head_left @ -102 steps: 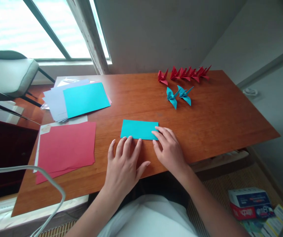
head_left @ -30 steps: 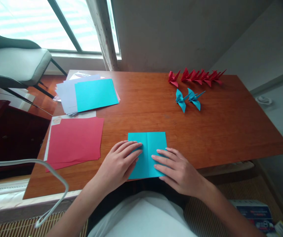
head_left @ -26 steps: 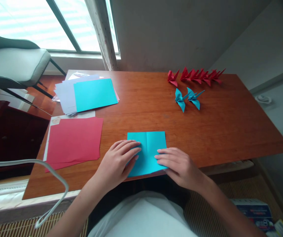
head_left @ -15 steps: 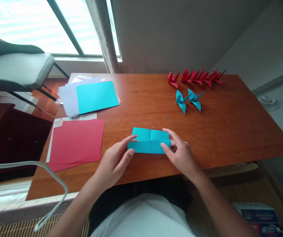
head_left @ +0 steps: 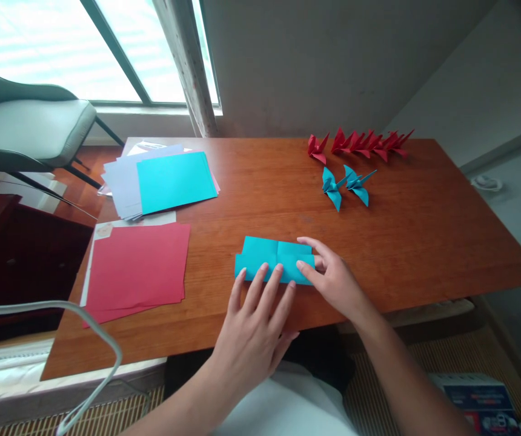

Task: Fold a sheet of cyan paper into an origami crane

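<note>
A turquoise sheet of paper (head_left: 260, 247) lies on the table in front of me, its near part folded up over the rest and a crease running down its middle. My left hand (head_left: 255, 327) is spread, fingertips resting on the near folded edge, with nothing gripped. At the paper's right end, my right hand (head_left: 333, 275) pinches it, thumb on top of the folded strip and the index finger reaching to the far right corner. Some of the right fingers are hidden behind the paper.
Red sheets (head_left: 137, 266) lie at the left, with turquoise sheets (head_left: 174, 181) on pale papers behind them. Several red paper cranes (head_left: 369, 145) and two blue paper cranes (head_left: 355, 184) stand on the wooden table (head_left: 424, 242). A white cable (head_left: 106, 339) loops at the lower left.
My left hand has moved from the paper's left end to its near edge and spread its fingers. The folded strip now lies flatter. My right hand keeps its place.
</note>
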The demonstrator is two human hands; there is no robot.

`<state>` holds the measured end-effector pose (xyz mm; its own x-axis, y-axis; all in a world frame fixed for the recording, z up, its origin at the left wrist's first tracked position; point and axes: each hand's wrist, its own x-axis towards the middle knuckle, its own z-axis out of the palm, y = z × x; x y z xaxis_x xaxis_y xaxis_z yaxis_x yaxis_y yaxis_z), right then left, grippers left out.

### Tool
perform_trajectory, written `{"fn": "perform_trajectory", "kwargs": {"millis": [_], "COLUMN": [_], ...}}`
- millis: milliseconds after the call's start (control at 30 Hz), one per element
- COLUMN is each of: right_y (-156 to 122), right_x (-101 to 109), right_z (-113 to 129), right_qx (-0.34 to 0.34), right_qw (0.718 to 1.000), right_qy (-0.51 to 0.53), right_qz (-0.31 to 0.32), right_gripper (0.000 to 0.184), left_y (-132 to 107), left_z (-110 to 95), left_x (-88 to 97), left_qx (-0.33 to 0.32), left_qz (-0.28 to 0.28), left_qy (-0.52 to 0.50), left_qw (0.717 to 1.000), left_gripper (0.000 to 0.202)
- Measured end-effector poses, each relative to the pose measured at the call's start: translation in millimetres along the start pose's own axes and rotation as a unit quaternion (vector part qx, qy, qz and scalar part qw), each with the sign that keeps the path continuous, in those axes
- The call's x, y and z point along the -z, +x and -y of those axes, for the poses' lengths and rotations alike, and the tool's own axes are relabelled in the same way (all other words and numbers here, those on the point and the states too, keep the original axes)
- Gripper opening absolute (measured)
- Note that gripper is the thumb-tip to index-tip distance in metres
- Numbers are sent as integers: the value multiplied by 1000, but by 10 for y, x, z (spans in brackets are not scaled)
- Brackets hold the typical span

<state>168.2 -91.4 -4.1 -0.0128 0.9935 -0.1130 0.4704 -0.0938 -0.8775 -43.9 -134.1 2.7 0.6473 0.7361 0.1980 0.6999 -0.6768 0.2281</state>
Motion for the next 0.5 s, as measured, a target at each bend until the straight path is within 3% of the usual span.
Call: {"fn": "perform_trajectory", "kwargs": {"millis": [133,267,333,500], "right_y": [39,197,298,464], "right_x": [41,7,-45,-157], "right_z": [63,115,125,183], "right_qx": [27,132,165,163], "right_qw": [996,971,956,931], "right_qy": [-80,-178,-231,-328], "right_qz": [-41,-92,-75,-2], "right_gripper": [35,25,26,30], "left_y": [29,61,76,113], "left_z": [17,28,24,18], "left_x": [-96,-97,-95,-106], "left_qx": [6,2,-1,6], "left_qz": [0,5,9,16], "left_qy": [-7,-7,-3,2], "left_qw": [1000,1000,1000,1000], "left_gripper": [67,68,69,72]}}
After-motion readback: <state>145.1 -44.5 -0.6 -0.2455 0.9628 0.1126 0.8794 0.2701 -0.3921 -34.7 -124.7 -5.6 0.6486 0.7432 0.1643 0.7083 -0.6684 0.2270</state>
